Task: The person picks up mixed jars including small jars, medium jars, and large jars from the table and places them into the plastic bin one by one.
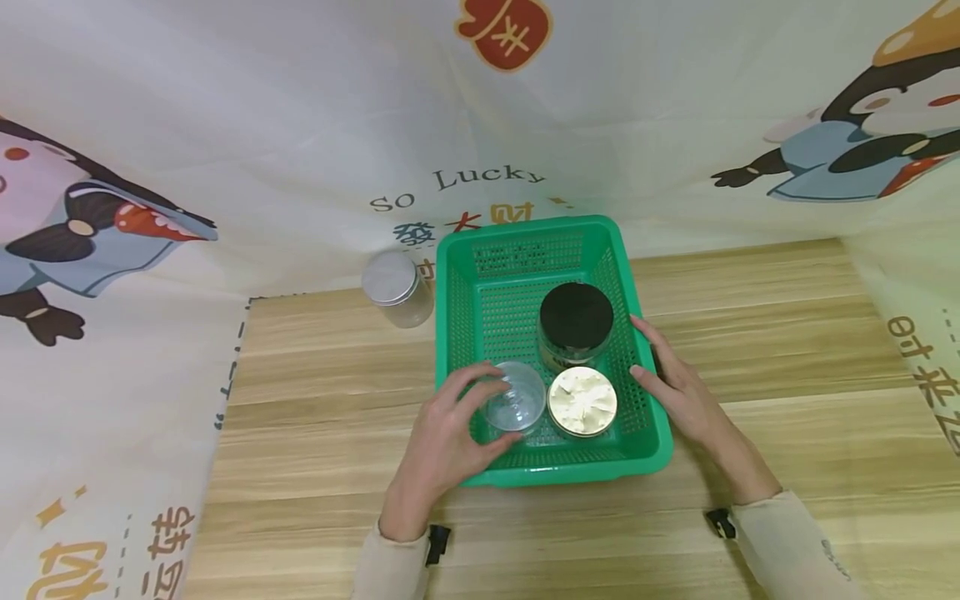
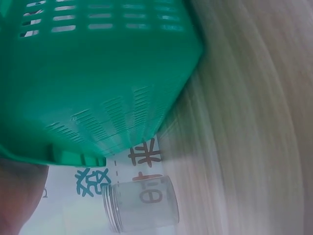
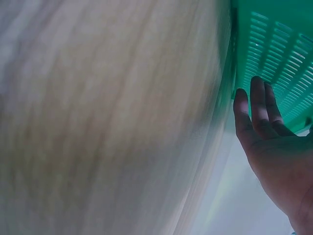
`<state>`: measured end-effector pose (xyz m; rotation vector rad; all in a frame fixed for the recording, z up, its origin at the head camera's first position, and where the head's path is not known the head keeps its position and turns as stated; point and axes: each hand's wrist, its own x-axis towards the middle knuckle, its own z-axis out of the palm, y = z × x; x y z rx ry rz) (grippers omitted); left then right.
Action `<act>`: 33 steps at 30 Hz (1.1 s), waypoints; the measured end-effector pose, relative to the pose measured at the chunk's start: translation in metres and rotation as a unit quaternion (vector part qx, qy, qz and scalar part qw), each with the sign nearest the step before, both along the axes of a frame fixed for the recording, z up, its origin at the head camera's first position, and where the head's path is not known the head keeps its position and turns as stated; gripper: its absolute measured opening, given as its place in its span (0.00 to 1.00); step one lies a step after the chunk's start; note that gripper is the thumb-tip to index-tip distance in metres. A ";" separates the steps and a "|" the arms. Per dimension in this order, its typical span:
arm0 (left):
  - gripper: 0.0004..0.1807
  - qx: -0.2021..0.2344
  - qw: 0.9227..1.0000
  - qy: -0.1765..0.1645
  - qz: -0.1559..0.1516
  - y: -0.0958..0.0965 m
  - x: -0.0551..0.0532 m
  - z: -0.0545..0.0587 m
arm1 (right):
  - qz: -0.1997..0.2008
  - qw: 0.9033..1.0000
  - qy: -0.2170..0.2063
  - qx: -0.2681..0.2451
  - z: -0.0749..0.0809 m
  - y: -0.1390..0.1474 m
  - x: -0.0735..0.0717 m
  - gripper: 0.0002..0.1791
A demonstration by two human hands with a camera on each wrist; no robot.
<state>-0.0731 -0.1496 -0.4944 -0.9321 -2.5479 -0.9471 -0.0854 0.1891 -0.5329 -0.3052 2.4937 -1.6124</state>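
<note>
My left hand (image 1: 448, 429) reaches over the left rim of a green plastic basket (image 1: 555, 473), fingers and thumb curved round the top of a clear round jar (image 1: 528, 400). Beside that jar stands one with a shiny gold lid (image 1: 582, 402). A black-lidded jar (image 1: 576, 321) is just behind it, also in the basket. My right hand (image 1: 686, 400) is at the basket's right side, thumb and index fingertips at the rim. In the right wrist view its other fingers (image 3: 258, 103) extend fairly straight along the basket's outer wall (image 3: 288, 63).
A clear jar with a silver lid (image 1: 392, 279) stands on the wooden table (image 1: 322, 417), left of the basket's far end. Printed cloth (image 1: 315, 125) hangs behind the table and along both sides.
</note>
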 end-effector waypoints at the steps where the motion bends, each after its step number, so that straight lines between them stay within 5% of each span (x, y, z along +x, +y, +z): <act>1: 0.33 0.006 1.000 0.004 0.001 -0.001 0.000 0.000 | 0.000 1.000 -0.001 -0.002 0.000 0.000 0.000 0.36; 27: 0.29 0.080 0.996 0.026 0.033 -0.027 -0.017 0.014 | 0.000 1.000 -0.008 -0.008 -0.001 0.000 0.000 0.36; 33: 0.25 0.096 0.993 0.058 0.040 -0.034 -0.022 0.016 | -0.002 1.000 -0.010 -0.005 0.000 0.000 0.000 0.36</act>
